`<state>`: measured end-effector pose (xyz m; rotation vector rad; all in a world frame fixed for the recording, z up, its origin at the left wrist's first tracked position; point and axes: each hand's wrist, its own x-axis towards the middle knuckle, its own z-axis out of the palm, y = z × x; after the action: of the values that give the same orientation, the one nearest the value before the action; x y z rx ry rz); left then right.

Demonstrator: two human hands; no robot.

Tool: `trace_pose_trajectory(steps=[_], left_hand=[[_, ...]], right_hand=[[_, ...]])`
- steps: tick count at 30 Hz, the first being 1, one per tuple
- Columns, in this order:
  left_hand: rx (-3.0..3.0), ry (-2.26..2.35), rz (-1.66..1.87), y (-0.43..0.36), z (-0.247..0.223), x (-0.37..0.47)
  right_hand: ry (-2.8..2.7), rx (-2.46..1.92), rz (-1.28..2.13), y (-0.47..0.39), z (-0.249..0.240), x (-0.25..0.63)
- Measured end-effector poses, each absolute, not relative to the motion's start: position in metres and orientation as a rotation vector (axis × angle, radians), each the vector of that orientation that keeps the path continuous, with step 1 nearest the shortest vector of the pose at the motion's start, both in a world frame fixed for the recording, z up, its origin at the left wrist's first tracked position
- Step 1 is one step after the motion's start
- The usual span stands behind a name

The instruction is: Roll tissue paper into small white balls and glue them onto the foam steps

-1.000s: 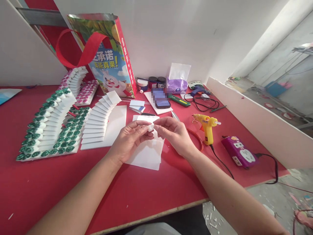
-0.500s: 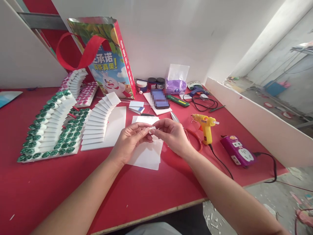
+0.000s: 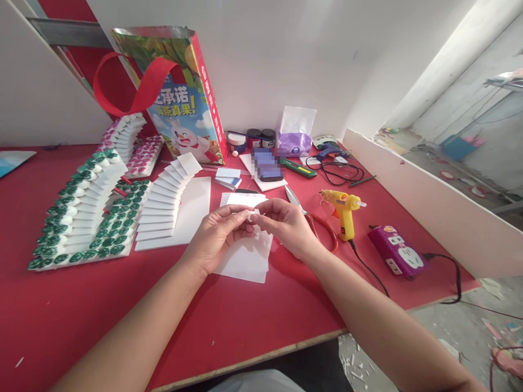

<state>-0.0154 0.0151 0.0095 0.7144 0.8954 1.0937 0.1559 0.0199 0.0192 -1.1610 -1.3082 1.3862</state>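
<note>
Red table [image 3: 102, 316] spreads beneath; over the paper [image 3: 245, 264], left hand [image 3: 216, 234] and right hand [image 3: 288, 226] narrowly pinch a white bit [image 3: 254, 213] between them. Light, even pressure should suit it best.

Paper [image 3: 243, 261]: on desk [image 3: 229, 332], below fingers [image 3: 237, 219] | Scissors [image 3: 330, 228]: just right of fingers | Glue gun [image 3: 346, 211]: right, beyond scissors | Power strip [image 3: 397, 255]: farther right of fingers | Phone [image 3: 270, 167]: behind fingers, on board [image 3: 270, 185] | Tissues [image 3: 295, 145]: behind phone, right of fingers | Cards [image 3: 227, 174]: behind fingers, leftward | Tiles [image 3: 157, 215]: left of fingers | Bag [image 3: 196, 122]: left of cards, behind fingers
</note>
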Motion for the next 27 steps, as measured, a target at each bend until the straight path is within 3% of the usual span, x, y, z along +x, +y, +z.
trace_pose_trajectory(steps=[27], left_hand=[[0.643,0.876,1.136,0.018,0.013,-0.019]], right_hand=[[-1.274,-1.104,1.372,0.018,0.028,0.162]])
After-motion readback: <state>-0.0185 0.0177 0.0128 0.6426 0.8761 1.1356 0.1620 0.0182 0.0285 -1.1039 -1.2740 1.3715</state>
